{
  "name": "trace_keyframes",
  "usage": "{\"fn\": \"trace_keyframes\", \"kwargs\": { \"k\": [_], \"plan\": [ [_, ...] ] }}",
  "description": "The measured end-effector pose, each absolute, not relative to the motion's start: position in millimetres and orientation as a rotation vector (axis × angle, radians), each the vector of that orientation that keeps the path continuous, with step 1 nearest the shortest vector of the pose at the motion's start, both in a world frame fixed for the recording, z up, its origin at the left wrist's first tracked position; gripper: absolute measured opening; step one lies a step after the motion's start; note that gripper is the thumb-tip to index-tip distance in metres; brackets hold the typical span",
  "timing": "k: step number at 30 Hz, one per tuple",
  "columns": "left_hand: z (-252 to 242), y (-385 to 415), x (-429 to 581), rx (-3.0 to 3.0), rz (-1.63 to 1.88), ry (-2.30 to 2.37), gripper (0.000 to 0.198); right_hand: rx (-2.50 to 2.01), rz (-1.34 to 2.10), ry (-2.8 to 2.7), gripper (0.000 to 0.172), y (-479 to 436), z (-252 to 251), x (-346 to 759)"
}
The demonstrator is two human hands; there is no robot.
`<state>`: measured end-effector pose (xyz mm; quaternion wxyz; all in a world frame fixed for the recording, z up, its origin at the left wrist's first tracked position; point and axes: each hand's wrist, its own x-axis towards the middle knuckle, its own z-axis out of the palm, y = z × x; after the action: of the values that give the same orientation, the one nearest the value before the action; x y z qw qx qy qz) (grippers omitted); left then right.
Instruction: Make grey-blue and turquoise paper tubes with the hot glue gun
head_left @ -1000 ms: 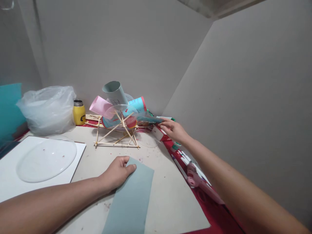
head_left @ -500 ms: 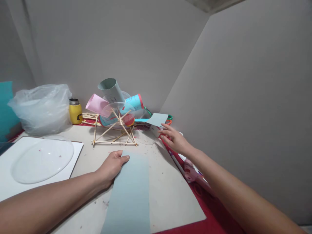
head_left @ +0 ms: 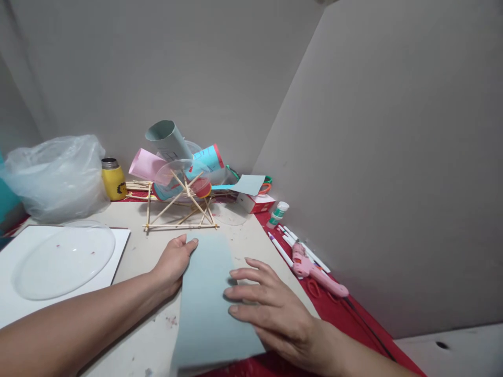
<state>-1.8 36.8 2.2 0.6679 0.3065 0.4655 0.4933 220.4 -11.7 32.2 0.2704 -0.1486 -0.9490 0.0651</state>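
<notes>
A long pale grey-blue paper strip (head_left: 210, 298) lies on the beige board (head_left: 149, 251) in front of me. My left hand (head_left: 173, 262) rests flat against the strip's upper left edge, fingers together and stretched out. My right hand (head_left: 267, 303) lies with spread fingers on the strip's right side, pressing it down. Neither hand holds anything.
A wooden stick frame (head_left: 181, 207) with rolled papers (head_left: 168, 144) stands at the back. A smaller grey-blue paper piece (head_left: 247, 184) lies on a red box (head_left: 257, 203). A pink glue gun (head_left: 314, 268), pens, a glue bottle (head_left: 278, 213), a yellow jar (head_left: 113, 179), plastic bag (head_left: 55, 175) and clear plate (head_left: 63, 259) surround.
My right hand pulled back from the far corner by the red box and came down flat on the strip. The left hand stayed on the strip's left edge.
</notes>
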Motion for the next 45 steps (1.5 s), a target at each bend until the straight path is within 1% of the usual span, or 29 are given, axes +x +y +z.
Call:
{"fn": "trace_keyframes", "kwargs": {
  "k": [3, 4, 7, 9, 13, 16, 17, 23, 29, 37, 39, 42, 43, 45],
  "plan": [
    [2.9, 38.5, -2.7, 0.702, 1.132, 1.036, 0.017, -0.517, 0.514, -2.325, 0.016, -5.0, 34.7, 202.0],
    [3.4, 39.2, -3.3, 0.703, 1.143, 1.035, 0.018, -0.625, 0.659, -2.201, 0.015, -3.3, 34.0, 196.7],
    [5.2, 40.2, -5.1, 0.750, 1.171, 0.989, 0.026, -0.964, 1.055, -1.801, 0.029, 0.4, 26.7, 187.6],
    [6.3, 39.2, -5.2, 0.819, 1.185, 0.925, 0.031, -1.090, 1.238, -1.572, 0.034, 3.6, 18.8, 187.7],
    [5.7, 34.9, -3.4, 1.028, 1.244, 0.947, 0.024, -1.107, 1.426, -1.276, 0.039, 11.9, 5.9, 193.4],
    [3.5, 31.5, -3.8, 1.278, 1.230, 1.000, 0.017, -1.091, 1.457, -1.195, 0.039, 16.1, 3.6, 195.8],
    [2.8, 30.6, -4.5, 1.358, 1.223, 1.021, 0.018, -1.090, 1.459, -1.178, 0.039, 16.8, 4.1, 196.1],
    [3.7, 25.9, -8.8, 1.793, 1.246, 1.143, 0.027, -1.096, 1.481, -1.103, 0.034, 20.2, 10.4, 196.2],
    [7.2, 22.0, -9.5, 1.918, 1.130, 1.197, 0.037, -1.049, 1.495, -1.050, 0.032, 24.2, 11.7, 197.5],
    [7.4, 21.6, -12.7, 1.986, 1.088, 1.142, 0.033, -1.020, 1.508, -1.062, 0.029, 24.6, 11.2, 197.8],
    [10.2, 20.4, -10.5, 1.917, 1.143, 1.185, 0.030, -0.996, 1.504, -1.086, 0.032, 25.5, 13.3, 200.0],
    [13.6, 20.8, -6.1, 1.648, 1.189, 1.255, 0.022, -1.008, 1.357, -1.160, 0.038, 29.3, 15.9, 204.6],
    [13.9, 21.9, -4.9, 1.548, 1.186, 1.248, 0.019, -1.028, 1.292, -1.182, 0.035, 31.1, 16.4, 205.7],
    [13.8, 25.2, -3.4, 1.370, 1.178, 1.201, 0.013, -1.064, 1.221, -1.202, 0.019, 34.6, 16.5, 206.3]
  ]
}}
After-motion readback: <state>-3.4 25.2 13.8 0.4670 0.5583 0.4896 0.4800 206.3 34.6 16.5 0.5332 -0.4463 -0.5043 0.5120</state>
